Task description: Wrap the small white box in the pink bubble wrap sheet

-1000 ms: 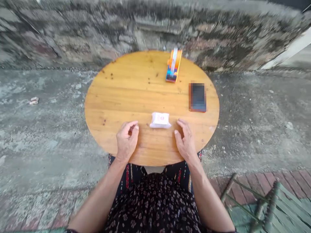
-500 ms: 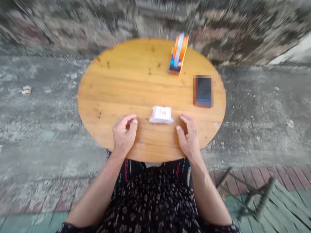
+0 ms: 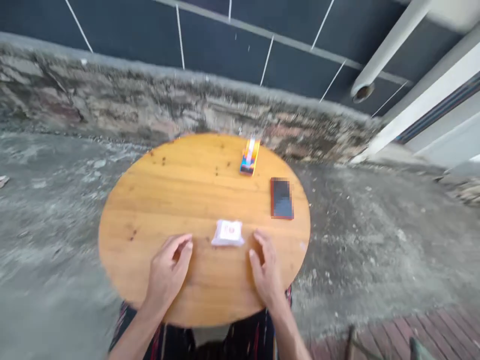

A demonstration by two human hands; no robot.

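Note:
A small white plastic-wrapped packet (image 3: 229, 233) with a small reddish print lies on the round wooden table (image 3: 165, 200), between my two hands. To its left, my left hand (image 3: 170, 267) rests on the tabletop, loosely curled, the thumb a little apart from the fingers. It holds nothing. On the packet's other side lies my right hand (image 3: 267, 265), with thumb and fingers spread apart and nothing between them. Neither hand touches the packet.
An orange and blue package (image 3: 250, 157) with a pale strip lies at the table's far side. Near the right edge is a dark, blurred-out rectangular object (image 3: 282, 198) with a reddish border. A stone wall base (image 3: 142, 107) runs behind the table.
The view has tilted upward and shifted right, so the tiled wall and a pipe now show and the table sits lower. Both hands and the things on the table keep their places.

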